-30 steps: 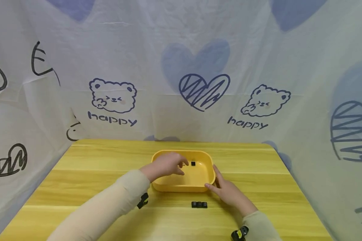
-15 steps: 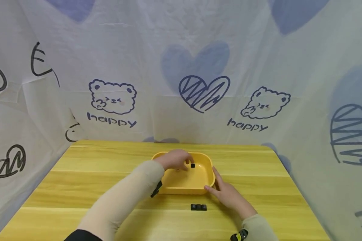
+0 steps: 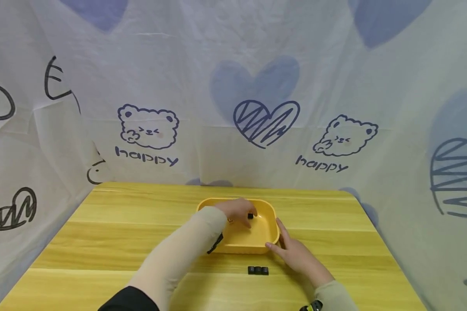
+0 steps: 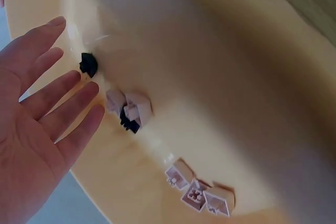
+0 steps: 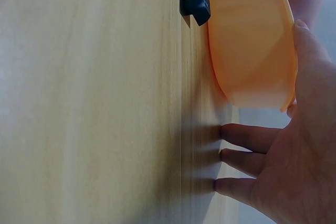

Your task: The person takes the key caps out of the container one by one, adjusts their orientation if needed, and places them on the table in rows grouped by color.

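Note:
A yellow plastic tray (image 3: 239, 249) stands on the table, and my left hand (image 3: 238, 210) reaches into it over the far wall. In the left wrist view that hand's fingers are spread and hold nothing, close to a black keycap (image 4: 88, 65). Beside it in the tray lies a cluster of pale pink keycaps (image 4: 139, 107) with another black one (image 4: 128, 120). Farther along sit three pale pink keycaps (image 4: 196, 195), hollow undersides showing. My right hand (image 3: 299, 255) rests against the tray's right end, thumb at the rim, several straight fingertips down at the table.
Three black keycaps (image 3: 258, 271) lie in a row on the wooden table (image 3: 113, 242), just in front of the tray. A white cloth (image 3: 202, 147) printed with hearts and bears hangs behind and beside the table.
My left hand has moved rightward and deeper over the tray, coming to the black keycap at its far side. The right hand stays against the tray's end.

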`<state>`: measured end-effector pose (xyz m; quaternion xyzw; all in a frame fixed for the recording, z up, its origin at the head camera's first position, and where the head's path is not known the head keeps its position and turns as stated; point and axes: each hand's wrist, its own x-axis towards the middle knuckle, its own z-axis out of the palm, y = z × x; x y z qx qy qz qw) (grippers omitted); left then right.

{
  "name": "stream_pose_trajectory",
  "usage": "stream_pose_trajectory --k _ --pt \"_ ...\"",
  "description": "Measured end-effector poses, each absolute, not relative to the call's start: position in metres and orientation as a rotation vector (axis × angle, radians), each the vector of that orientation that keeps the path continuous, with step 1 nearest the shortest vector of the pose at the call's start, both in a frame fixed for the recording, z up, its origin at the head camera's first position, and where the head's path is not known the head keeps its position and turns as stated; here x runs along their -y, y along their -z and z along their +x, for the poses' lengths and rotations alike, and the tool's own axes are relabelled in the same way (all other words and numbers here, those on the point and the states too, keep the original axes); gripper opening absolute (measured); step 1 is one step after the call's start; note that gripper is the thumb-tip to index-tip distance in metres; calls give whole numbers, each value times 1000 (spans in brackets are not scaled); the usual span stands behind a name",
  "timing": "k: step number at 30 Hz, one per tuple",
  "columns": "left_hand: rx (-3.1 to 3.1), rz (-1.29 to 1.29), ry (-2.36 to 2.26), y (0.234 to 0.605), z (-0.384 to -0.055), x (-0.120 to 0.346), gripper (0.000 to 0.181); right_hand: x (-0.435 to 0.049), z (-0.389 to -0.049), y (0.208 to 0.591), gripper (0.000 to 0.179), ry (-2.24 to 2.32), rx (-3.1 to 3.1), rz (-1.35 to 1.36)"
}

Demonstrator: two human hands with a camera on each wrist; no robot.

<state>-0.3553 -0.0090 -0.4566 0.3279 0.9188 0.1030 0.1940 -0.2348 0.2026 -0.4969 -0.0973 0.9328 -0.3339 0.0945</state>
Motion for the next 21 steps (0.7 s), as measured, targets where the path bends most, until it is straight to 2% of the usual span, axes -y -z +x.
stream_pose_trajectory --k 8,10,13,21 --pt "-2592 1064 -142 461 -353 4 42 -203 -234 496 87 980 -2771 -294" --pt "-2585 1083 -141 462 -351 4 35 -203 -234 496 86 986 -2770 -296" --pt "-2565 1131 -135 466 -351 5 9 -203 -234 495 87 995 -2763 -295" --pt "-2564 1191 -96 466 -339 5 15 -203 -234 495 86 992 -2762 -292"
